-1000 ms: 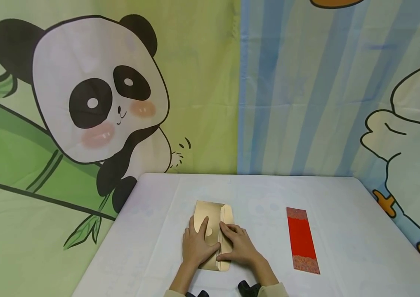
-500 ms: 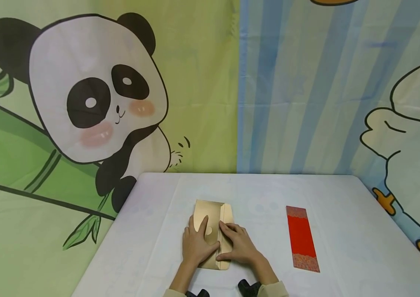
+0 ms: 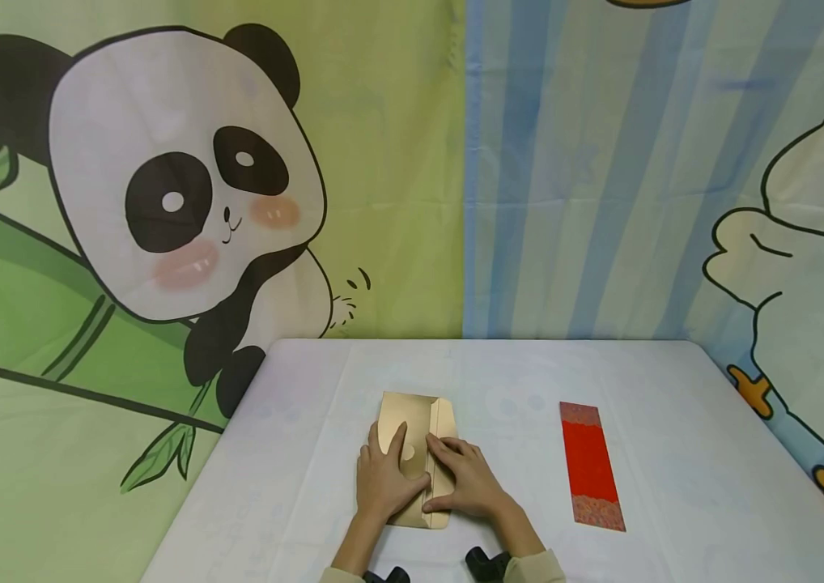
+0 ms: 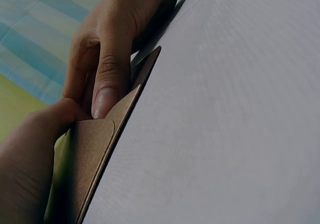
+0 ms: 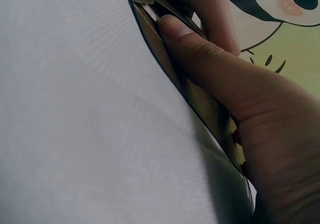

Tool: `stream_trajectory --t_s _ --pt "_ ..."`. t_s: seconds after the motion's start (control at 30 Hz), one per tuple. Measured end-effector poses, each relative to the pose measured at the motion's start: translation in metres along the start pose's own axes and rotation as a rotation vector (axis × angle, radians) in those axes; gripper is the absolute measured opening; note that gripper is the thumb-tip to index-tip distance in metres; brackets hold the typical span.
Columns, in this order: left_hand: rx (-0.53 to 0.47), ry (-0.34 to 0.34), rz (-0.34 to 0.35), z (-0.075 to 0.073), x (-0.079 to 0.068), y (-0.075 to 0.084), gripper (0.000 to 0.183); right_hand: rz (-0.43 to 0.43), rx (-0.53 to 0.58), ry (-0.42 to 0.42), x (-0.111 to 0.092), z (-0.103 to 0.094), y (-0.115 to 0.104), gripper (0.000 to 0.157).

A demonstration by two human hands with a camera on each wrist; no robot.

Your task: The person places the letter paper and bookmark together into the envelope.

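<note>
A gold-tan paper envelope (image 3: 418,413) lies on the white table, with a long flap (image 3: 444,417) along its right side and a crease between. My left hand (image 3: 386,483) rests spread on the envelope, its thumb reaching to the crease. From the right, my right hand (image 3: 472,483) touches the flap, index fingertip and thumb tip apart along the crease. In the left wrist view the right thumb (image 4: 106,100) points down at the envelope's inner edge. The right wrist view has that thumb pressing at the fold, where a pale strip shows. Part of the envelope is hidden under the hands.
To the right lies a long red paper strip (image 3: 590,461) with patterned bands at both ends. The white table (image 3: 514,376) ends at a curtain printed with a panda (image 3: 186,186). Black wrist-worn devices (image 3: 486,564) show at the front edge.
The hands and envelope keep the same position relative to each other. The head view has shifted only slightly.
</note>
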State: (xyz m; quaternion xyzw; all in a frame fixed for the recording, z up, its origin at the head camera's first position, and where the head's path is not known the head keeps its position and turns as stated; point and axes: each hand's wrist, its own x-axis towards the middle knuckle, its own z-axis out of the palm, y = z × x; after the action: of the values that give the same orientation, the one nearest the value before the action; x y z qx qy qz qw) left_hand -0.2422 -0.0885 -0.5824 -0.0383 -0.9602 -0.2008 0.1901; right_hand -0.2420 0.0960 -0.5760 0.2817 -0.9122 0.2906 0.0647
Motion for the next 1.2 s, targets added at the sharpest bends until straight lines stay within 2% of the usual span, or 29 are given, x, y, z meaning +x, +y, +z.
stream_trajectory --t_s 0.17,0.43,0.73,1.2 --pt "-0.012 0.002 0.011 0.0011 -0.0005 -0.0004 0.094 -0.004 -0.007 -0.004 0.0004 -0.0002 0.0004 0.107" --pt "-0.019 0.051 0.034 0.0016 -0.0006 -0.0004 0.091 -0.048 -0.015 -0.013 -0.0001 -0.0011 0.0008 0.103" --pt "-0.027 0.030 0.019 -0.0014 -0.0012 0.0007 0.091 -0.047 0.001 -0.015 0.0001 -0.0015 -0.0002 0.103" --pt "-0.037 0.041 0.014 -0.0009 -0.0017 0.0000 0.090 -0.046 -0.013 -0.013 -0.0002 -0.0012 -0.0005 0.103"
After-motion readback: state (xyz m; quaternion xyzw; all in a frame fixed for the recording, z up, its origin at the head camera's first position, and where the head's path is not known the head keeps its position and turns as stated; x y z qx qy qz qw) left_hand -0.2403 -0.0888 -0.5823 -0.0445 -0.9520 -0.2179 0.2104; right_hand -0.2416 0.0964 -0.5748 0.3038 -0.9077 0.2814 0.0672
